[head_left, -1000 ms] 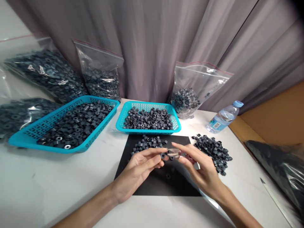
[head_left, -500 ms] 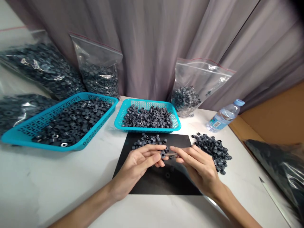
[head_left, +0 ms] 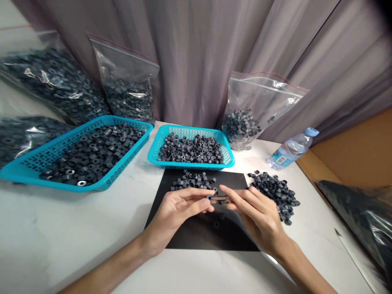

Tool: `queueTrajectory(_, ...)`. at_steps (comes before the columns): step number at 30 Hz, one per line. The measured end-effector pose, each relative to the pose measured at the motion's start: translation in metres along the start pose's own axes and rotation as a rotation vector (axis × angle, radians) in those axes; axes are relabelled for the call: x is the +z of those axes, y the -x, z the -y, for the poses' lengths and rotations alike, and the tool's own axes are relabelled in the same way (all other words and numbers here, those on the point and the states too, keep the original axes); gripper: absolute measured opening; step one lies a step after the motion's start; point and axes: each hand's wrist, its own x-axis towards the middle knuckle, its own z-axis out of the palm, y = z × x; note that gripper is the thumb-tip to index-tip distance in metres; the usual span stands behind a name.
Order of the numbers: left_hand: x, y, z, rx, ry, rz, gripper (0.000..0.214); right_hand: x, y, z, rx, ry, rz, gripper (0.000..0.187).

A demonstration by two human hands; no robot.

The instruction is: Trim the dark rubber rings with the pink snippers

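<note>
My left hand [head_left: 180, 212] pinches a small dark grey ring [head_left: 209, 197] between thumb and fingers, above the black mat [head_left: 196, 237]. From the right, my right hand [head_left: 254, 210] grips a slim metal tool [head_left: 219, 198], possibly tweezers, lying level with its tip at the ring. How far the tip enters the ring I cannot tell. Just beyond my fingers, a heap of similar grey rings [head_left: 192, 179] rests on the mat's far part. One loose ring [head_left: 217, 224] lies on the mat below my hands.
A blue basket of rings [head_left: 191, 166] stands behind the mat, a larger one [head_left: 104, 185] to the left. Another pile of rings [head_left: 275, 196] lies right of the mat. Clear bags of rings [head_left: 245, 126], a water bottle [head_left: 292, 149] and a cardboard box [head_left: 361, 147] surround the area.
The ring has turned in my left fingers, its hole now facing me less. The metal tool lies more level against it. The camera view has shifted slightly.
</note>
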Motion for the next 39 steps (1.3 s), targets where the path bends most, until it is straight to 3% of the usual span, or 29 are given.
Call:
queueTrajectory(9,0.003,-0.001,-0.001,-0.047,0.080,-0.024,0.020,0.001,0.004,0.001,-0.039,0.094,-0.016,0.062)
queueTrajectory(19,0.004,0.001,0.001,-0.156,0.312,0.036,0.019,0.005,0.009,0.002,-0.079,0.236,-0.075,0.065)
queueTrajectory(39,0.002,0.000,0.006,-0.207,0.358,0.041,0.016,-0.001,0.010,0.003,-0.131,0.315,-0.069,0.065)
